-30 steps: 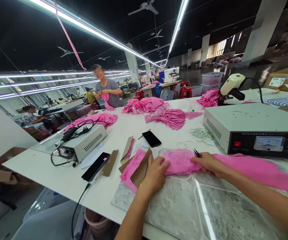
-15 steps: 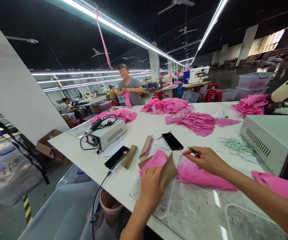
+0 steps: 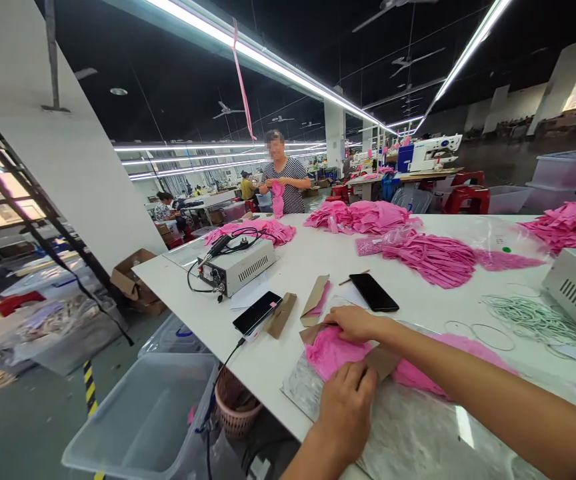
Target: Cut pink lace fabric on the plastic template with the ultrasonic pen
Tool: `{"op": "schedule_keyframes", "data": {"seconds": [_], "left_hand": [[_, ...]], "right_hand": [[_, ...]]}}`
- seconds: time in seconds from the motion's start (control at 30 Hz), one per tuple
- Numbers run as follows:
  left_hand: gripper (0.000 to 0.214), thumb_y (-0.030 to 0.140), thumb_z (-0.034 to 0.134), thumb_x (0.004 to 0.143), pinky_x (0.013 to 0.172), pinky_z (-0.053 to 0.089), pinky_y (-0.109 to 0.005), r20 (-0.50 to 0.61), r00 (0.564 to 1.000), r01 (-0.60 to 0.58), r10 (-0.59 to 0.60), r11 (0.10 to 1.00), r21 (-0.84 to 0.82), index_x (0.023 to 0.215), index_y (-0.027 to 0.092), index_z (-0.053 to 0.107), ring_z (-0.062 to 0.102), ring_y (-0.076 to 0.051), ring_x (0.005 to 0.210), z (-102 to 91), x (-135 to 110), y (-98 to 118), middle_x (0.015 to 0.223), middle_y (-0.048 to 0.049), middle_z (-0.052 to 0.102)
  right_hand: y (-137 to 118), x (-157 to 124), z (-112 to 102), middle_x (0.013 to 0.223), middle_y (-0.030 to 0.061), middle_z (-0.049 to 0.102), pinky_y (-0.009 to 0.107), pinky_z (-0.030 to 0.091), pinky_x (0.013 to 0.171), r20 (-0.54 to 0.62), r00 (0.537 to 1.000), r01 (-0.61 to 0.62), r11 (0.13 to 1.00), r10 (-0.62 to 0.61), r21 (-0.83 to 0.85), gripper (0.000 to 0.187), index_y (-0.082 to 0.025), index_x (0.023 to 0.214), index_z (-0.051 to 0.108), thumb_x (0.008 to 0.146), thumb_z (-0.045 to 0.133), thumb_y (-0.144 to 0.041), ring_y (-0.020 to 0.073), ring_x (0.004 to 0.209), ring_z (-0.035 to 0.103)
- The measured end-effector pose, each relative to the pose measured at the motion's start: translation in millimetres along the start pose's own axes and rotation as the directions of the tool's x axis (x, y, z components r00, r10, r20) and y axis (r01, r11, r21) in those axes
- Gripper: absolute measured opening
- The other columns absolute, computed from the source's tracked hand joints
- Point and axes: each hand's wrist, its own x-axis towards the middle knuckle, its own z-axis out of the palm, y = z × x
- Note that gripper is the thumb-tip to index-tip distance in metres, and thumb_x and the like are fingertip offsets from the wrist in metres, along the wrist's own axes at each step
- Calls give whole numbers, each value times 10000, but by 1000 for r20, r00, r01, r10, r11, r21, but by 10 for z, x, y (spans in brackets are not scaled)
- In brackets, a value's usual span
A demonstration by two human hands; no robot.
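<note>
One white desk (image 3: 313, 263) carries everything within reach, and a greyish mat (image 3: 418, 433) lies along its near edge. The right forearm (image 3: 453, 370) slants in from the right, passing above a long stretch of pink on the mat. The pink cloth (image 3: 337, 355) under the hands forms the left end of this band, whose long axis runs left to right, roughly crosswise to the left forearm; whether it is all one piece I cannot tell.

What matters is the cloth's place between the two hands. From the right hand (image 3: 353, 323), it lies on the near side; from the left hand (image 3: 348, 403), on the far side. Both are right at it, neither clearly closer. Brown card (image 3: 383, 362) shows at the cloth's right, just beyond the left fingertips, and more at its left end, beside the right fingertips.

The left fingers bend over the cloth's near edge; I cannot tell whether they pinch it. The right fingers are together on a slim dark tool (image 3: 329, 325), mostly hidden, at the far left corner.
</note>
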Motion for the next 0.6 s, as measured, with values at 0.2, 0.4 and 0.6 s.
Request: {"op": "schedule_keyframes", "data": {"seconds": [0.2, 0.4, 0.6], "left_hand": [[379, 16, 426, 790, 705, 593, -335, -4, 995, 97, -98, 986, -135, 1075, 192, 603, 681, -216, 843, -63, 9, -78, 997, -86, 696], [342, 57, 420, 813, 671, 567, -343, 14, 954, 296, -300, 928, -228, 1013, 184, 666, 691, -231, 760, -106, 22, -248, 860, -81, 716], [272, 94, 451, 788, 694, 534, -341, 29, 917, 384, -397, 864, -325, 864, 201, 689, 654, -207, 736, -233, 71, -317, 790, -48, 693]], "right_hand": [[35, -47, -189, 748, 2, 597, 291, 443, 681, -12, 1000, -25, 999, 26, 43, 79, -143, 787, 613, 802, 645, -214, 157, 716, 562], [42, -355, -611, 651, -22, 568, 226, 346, 586, -235, 971, 20, 973, 35, 228, 102, -177, 714, 600, 688, 526, -113, 133, 614, 491], [124, -790, -915, 760, 31, 592, 251, 386, 586, -514, 815, -25, 902, 268, 430, 224, -162, 858, 595, 729, 459, -283, 154, 636, 505]]}}
